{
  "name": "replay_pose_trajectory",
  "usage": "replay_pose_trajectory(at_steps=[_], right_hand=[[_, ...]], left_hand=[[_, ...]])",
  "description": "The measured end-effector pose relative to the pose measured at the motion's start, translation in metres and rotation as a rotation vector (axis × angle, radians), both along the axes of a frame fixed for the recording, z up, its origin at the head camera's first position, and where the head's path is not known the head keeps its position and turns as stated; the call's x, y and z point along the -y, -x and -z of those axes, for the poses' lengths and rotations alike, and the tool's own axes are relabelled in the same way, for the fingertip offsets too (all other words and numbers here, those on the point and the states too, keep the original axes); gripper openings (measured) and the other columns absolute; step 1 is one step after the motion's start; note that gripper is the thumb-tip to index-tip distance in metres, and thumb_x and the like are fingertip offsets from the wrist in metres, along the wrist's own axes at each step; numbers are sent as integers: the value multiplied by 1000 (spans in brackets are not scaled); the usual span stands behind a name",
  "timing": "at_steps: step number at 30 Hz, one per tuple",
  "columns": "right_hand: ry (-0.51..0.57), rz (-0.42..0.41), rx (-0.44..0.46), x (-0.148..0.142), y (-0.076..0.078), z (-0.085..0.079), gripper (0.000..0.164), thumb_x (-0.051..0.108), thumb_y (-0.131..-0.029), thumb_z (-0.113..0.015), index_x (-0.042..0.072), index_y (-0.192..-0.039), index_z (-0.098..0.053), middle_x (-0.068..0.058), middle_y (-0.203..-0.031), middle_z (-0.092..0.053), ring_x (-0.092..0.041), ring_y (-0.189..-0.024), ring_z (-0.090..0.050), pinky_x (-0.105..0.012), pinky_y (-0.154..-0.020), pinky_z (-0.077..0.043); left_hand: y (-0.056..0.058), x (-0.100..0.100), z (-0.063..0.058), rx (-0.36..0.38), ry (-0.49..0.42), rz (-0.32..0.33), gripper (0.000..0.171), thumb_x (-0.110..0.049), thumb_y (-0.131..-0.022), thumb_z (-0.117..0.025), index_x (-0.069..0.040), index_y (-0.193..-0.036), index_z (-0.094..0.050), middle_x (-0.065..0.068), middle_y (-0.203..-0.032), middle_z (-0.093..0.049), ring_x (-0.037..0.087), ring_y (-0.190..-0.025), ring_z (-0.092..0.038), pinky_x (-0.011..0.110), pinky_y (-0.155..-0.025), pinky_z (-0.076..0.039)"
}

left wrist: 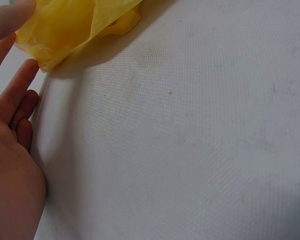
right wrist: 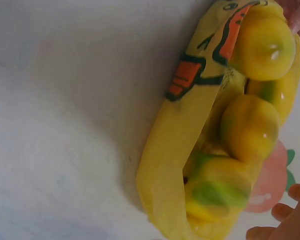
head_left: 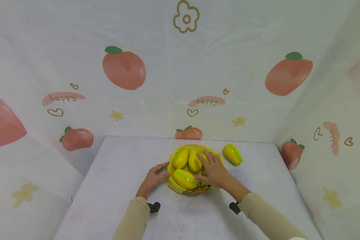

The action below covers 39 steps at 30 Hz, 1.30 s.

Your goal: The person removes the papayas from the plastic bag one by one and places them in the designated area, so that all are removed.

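A yellow plastic bag point(head_left: 175, 189) with printed lettering and orange shapes lies with its mouth open upward. Inside it sit several glossy yellow-and-green mango-like fruits point(head_left: 181, 158), seen close in the right wrist view as one fruit point(right wrist: 250, 127) among others. At the bag's left edge is my left hand point(head_left: 152, 179), fingers extended, with fingertips right at the plastic point(left wrist: 65, 30). My right hand point(head_left: 214, 171) is spread over the bag's right side and partly hides a fruit there. In the right wrist view the right hand's fingers point(right wrist: 285, 212) appear beside the bag, gripping nothing.
One more yellow-and-green fruit point(head_left: 232, 154) lies on the white table point(head_left: 123, 156) behind the bag's right side. Two black objects point(head_left: 154, 207) show by the wrists. A white fruit-printed curtain point(head_left: 156, 110) encloses the table's back and sides.
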State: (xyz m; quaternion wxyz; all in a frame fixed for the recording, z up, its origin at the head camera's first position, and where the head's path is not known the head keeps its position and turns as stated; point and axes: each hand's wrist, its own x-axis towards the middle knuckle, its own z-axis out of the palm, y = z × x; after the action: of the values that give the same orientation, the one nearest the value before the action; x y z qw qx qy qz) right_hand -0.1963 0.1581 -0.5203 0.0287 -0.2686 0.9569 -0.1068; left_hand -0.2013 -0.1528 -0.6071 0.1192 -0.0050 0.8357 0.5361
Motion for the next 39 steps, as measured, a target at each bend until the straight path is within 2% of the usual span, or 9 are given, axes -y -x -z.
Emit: replay_pose_trajectory(at_steps=[3,9,15,25,30,34,39], right_hand=[[0,-20,3,5,-3,1,95,64,-90,-64,15,-162,-25,-23,-166,-23,-49,-145,-36,-66,-119,-34],[22,-46,9,14,-8,5,96,65,-88,-67,17,-161,-27,-21,-164,-29,-45,-140,-43,-59,-107,-50],[31,-51,44,21,-10,10,94,66,-88,-66,18,-161,-29,-17,-162,-33,-41,-140,-44,-55,-112,-49],[106,-89,99,32,-16,10,84,54,-90,-71,13,-156,-39,-15,-149,-48,-36,-127,-52,-48,-108,-52],[126,-55,178,36,-19,10,81,51,-91,-71,16,-156,-37,-11,-139,-52,-28,-119,-52,-44,-102,-55],[140,-23,240,39,-20,11,79,50,-92,-70,19,-156,-36,-11,-141,-51,-27,-120,-52,-44,-101,-56],[146,-9,266,41,-20,15,77,50,-92,-70,20,-155,-37,-10,-141,-52,-24,-119,-53,-44,-103,-56]], left_hand=[[0,0,-1,-9,2,-1,57,-39,-88,-78,-31,-142,-61,1,-154,-54,33,-151,-39,64,-126,-23],[0,-1,0,-7,-2,-4,57,-38,-88,-78,-32,-142,-61,1,-154,-54,33,-151,-39,63,-126,-23],[-1,-1,0,-3,10,-5,57,-39,-88,-77,-32,-142,-60,1,-155,-53,33,-151,-38,63,-126,-23],[0,-2,1,-16,7,0,57,-39,-88,-77,-32,-142,-60,1,-156,-52,33,-151,-39,64,-126,-23],[0,-3,0,-14,-8,0,57,-38,-89,-77,-32,-142,-60,1,-156,-53,33,-151,-39,63,-126,-23],[-1,-3,0,-14,-12,-8,57,-38,-88,-77,-31,-142,-61,2,-155,-54,32,-150,-40,63,-126,-24],[-2,-3,-1,-8,-6,-11,56,-38,-88,-77,-32,-142,-61,2,-155,-53,32,-150,-40,63,-126,-24]])
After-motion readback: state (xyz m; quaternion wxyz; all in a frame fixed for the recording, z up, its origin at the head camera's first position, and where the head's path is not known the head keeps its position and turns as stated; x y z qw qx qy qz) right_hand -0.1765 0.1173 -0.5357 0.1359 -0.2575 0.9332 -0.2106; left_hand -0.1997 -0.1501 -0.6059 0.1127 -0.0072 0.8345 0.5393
